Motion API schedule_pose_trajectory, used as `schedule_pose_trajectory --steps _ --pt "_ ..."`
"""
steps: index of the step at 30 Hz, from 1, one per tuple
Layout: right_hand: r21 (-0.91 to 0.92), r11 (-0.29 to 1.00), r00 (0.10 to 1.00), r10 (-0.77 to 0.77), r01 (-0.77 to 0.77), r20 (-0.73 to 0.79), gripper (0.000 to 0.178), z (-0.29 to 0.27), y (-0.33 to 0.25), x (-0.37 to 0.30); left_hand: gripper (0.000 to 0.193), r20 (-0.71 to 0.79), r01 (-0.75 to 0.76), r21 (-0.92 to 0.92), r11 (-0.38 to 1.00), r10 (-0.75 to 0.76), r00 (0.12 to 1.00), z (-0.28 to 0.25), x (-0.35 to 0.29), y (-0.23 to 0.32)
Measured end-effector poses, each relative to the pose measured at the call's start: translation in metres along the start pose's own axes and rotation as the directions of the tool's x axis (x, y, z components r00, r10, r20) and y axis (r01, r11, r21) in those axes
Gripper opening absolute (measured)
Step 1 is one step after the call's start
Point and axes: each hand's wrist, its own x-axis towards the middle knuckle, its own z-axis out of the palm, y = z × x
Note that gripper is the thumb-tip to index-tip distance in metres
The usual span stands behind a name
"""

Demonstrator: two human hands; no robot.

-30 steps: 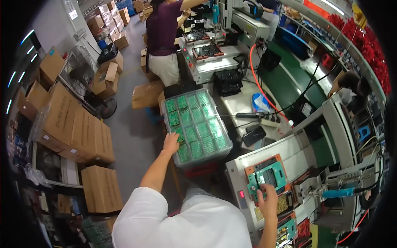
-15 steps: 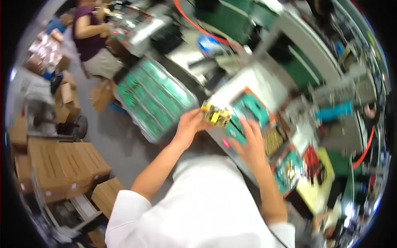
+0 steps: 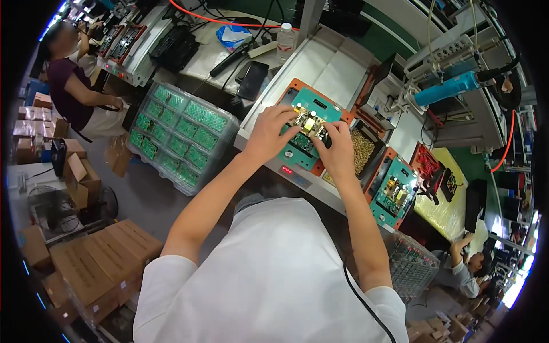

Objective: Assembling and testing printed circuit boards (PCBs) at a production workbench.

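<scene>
A circuit board (image 3: 309, 123) with yellow and black parts lies over the teal fixture plate (image 3: 318, 101). My left hand (image 3: 267, 135) pinches its left end between thumb and fingers. At the opposite end, my right hand (image 3: 338, 150) grips the board with thumb and fingertips. Beside the thumbs a smaller green board (image 3: 303, 142) sits in the same fixture. Whether the upper board rests fully flat in its recess, I cannot tell. An orange base (image 3: 290, 93) shows around the plate.
A tray of small screws (image 3: 362, 150) stands right of the fixture. A second teal fixture (image 3: 390, 197) holds another board. A blue electric screwdriver (image 3: 446, 88) hangs at right. A clear compartment tray of green boards (image 3: 178, 134) is at left. A bottle (image 3: 285, 41) stands behind.
The circuit board has moved from mid-air in my left hand onto the fixture. My right hand, open before, has closed on its right end. The whole view has turned.
</scene>
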Motion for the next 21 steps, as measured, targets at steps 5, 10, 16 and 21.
schedule_pose_trajectory --steps 5,10,16,21 --pt "0.045 0.998 0.996 0.042 -0.045 0.079 0.040 -0.004 -0.006 0.005 0.022 -0.019 0.015 0.089 0.996 -0.013 1.000 0.003 -0.007 -0.003" --pt "-0.001 0.998 0.987 0.060 -0.061 0.149 0.037 0.006 -0.014 0.010 0.021 -0.068 0.027 0.128 0.991 -0.019 0.998 0.000 -0.010 -0.012" --pt "0.005 0.995 0.977 0.097 -0.099 0.189 0.038 -0.004 -0.021 0.012 0.021 -0.063 0.016 0.146 0.989 -0.007 0.998 -0.004 -0.011 -0.010" --pt "-0.018 0.995 0.972 0.098 -0.096 0.214 0.039 -0.018 -0.029 0.016 0.025 -0.037 0.035 0.122 0.992 -0.031 0.999 -0.011 -0.006 0.003"
